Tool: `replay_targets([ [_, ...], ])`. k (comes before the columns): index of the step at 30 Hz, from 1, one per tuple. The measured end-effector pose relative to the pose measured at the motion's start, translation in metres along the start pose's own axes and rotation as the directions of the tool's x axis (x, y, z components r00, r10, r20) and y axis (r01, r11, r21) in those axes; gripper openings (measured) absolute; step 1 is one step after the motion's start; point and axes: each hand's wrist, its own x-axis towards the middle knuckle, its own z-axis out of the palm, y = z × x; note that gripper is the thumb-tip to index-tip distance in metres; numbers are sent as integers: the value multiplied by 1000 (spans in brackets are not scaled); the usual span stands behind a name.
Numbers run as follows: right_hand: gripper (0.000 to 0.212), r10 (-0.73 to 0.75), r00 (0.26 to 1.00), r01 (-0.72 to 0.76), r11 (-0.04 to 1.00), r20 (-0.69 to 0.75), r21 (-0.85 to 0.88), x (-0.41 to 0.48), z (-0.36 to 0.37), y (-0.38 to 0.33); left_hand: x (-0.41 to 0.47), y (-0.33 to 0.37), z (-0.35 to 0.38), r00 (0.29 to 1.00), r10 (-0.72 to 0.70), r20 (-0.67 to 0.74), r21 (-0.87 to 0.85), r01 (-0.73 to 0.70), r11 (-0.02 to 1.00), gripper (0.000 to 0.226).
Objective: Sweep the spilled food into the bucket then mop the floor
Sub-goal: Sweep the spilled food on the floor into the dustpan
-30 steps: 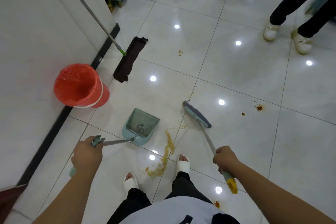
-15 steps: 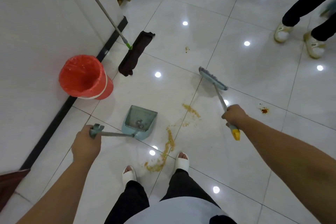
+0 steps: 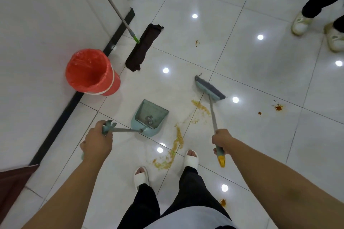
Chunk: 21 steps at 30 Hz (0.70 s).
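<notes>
Yellow crumbly food (image 3: pixel 177 139) trails across the glossy floor (image 3: pixel 270 132) from between the feet (image 3: pixel 191 159). The left hand (image 3: pixel 96 141) grips the dustpan (image 3: pixel 150 117) handle; the right hand (image 3: pixel 221 140) is wrapped round the broom (image 3: pixel 209 88) shaft, its head just past the trail. The bits look light, loose and apt to smear, so short low strokes should suit. Further off, the red bucket (image 3: pixel 89 72) stands by the wall (image 3: pixel 37 42), mop (image 3: pixel 143 46) beside it.
</notes>
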Motion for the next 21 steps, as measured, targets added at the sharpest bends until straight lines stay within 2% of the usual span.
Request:
replay_targets([
  [4, 43, -17, 1000, 16, 993, -6, -119, -27, 25, 45, 9, -10, -8, 996, 88, 17, -38, -87, 995, 19],
  [7, 49, -16, 1000, 14, 990, -9, -143, -52, 43, 70, 14, -18, -17, 988, 151, 30, -71, -149, 986, 18],
  [14, 42, -10, 1000, 11, 974, 4, -227, -108, 67, 99, 22, -45, -43, 975, 217, 36, -125, -211, 969, 14],
  [21, 38, -56, 995, 36, 974, -86, -225, -152, 67, 93, 31, -81, -66, 959, 279, 56, -217, -261, 941, 13],
])
